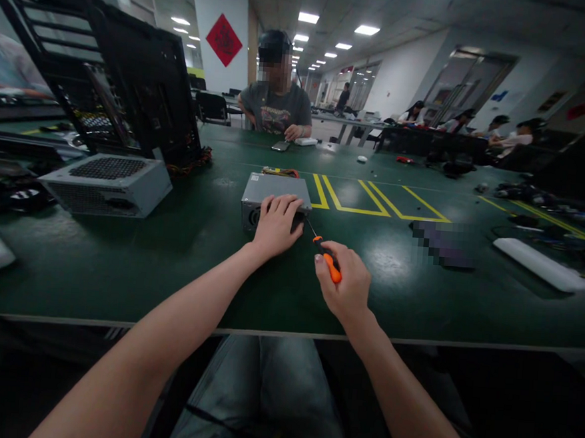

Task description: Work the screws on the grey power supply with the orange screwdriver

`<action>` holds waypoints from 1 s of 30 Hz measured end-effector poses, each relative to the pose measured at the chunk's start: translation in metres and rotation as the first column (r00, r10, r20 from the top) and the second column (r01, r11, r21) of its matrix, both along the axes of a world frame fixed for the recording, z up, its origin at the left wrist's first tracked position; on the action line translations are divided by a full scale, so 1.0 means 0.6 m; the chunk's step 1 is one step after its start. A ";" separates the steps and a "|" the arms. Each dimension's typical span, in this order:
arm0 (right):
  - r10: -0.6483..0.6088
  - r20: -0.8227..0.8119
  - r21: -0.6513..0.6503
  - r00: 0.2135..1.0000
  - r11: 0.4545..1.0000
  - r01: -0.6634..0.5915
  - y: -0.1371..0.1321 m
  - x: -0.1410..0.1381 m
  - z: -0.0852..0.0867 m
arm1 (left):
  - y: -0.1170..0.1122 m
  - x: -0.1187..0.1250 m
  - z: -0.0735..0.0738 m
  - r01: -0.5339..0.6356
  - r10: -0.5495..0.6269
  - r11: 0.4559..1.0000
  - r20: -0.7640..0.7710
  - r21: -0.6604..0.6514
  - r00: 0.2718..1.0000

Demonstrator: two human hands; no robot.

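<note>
A grey computer power supply unit (276,186) stands on the green table in front of me, its fan grille on the near face. My left hand (276,226) grips it from the near side, with spread fingers over the top edge and the thumb by the near right corner. In my right hand (346,279) is a screwdriver (333,266) with an orange and black handle. Its thin shaft points up and left, and the tip is close to the unit's right near corner. Whether the tip touches a screw is too small to tell. Coloured cables (288,173) show behind the unit.
Left, a second power supply (105,182) sits before an upright black computer case (132,81). Yellow tape lines (358,211) mark the table beyond my right hand. A pixelated dark object (443,244) and a white bar (534,264) lie right. Across the table is a person (280,105).
</note>
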State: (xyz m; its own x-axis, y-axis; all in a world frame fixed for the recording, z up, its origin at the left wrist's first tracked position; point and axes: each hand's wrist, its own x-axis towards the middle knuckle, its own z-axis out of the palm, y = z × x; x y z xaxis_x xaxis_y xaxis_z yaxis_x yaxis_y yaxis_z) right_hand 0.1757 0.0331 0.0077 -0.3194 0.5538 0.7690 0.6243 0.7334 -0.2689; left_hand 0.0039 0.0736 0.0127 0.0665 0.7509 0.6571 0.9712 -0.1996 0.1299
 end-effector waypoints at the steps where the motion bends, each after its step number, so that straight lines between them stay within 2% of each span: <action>1: -0.007 -0.023 -0.015 1.000 1.000 0.007 0.000 0.000 -0.001 | -0.003 -0.002 0.002 0.009 -0.009 1.000 -0.001 0.005 1.000; 4: -0.009 -0.039 0.007 0.999 1.000 0.009 0.001 0.000 -0.003 | -0.011 -0.012 0.012 -0.002 -0.001 0.998 0.054 0.065 0.999; 6: 0.012 0.004 0.061 1.000 0.998 -0.012 0.000 -0.001 -0.002 | -0.014 -0.025 0.020 -0.056 0.037 0.989 0.138 0.135 0.990; 10: 0.032 0.062 0.114 0.998 0.993 -0.039 0.000 -0.004 0.004 | -0.010 -0.063 0.036 -0.230 0.128 0.937 0.354 0.264 0.927; 13: 0.039 0.060 0.118 0.997 0.992 -0.046 0.001 -0.003 0.003 | -0.004 -0.094 0.041 -0.260 0.086 0.912 0.473 0.317 0.877; 18: 0.061 0.017 0.070 0.998 0.996 -0.062 0.002 -0.001 -0.001 | 0.010 -0.147 0.031 -0.385 0.042 0.871 0.734 0.306 0.678; 20: 0.072 -0.008 0.051 0.997 0.996 -0.071 0.002 -0.002 -0.003 | 0.017 -0.165 0.018 -0.441 0.080 0.865 0.801 0.241 0.593; 22: 0.070 -0.027 0.033 0.997 0.997 -0.069 0.002 -0.003 -0.004 | 0.022 -0.176 0.006 -0.477 0.142 0.864 0.829 0.163 0.540; 23: 0.062 -0.034 0.026 0.997 0.998 -0.061 0.001 -0.004 -0.005 | 0.022 -0.177 0.000 -0.492 0.176 0.860 0.825 0.137 0.538; 24: 0.053 -0.039 0.024 0.998 0.998 -0.052 0.002 -0.005 -0.006 | 0.021 -0.174 -0.003 -0.498 0.210 0.857 0.794 0.131 0.570; 26: 0.040 -0.037 0.036 0.998 0.999 -0.039 0.002 -0.005 -0.006 | 0.015 -0.160 -0.005 -0.499 0.282 0.851 0.661 0.162 0.696; 27: 0.041 -0.028 0.046 0.999 0.998 -0.039 0.003 -0.005 -0.005 | 0.009 -0.149 -0.003 -0.505 0.316 0.847 0.604 0.169 0.732; 30: 0.059 0.000 0.070 0.998 0.996 -0.059 0.003 -0.004 -0.002 | -0.009 -0.108 0.006 -0.417 0.295 0.887 0.450 0.201 0.843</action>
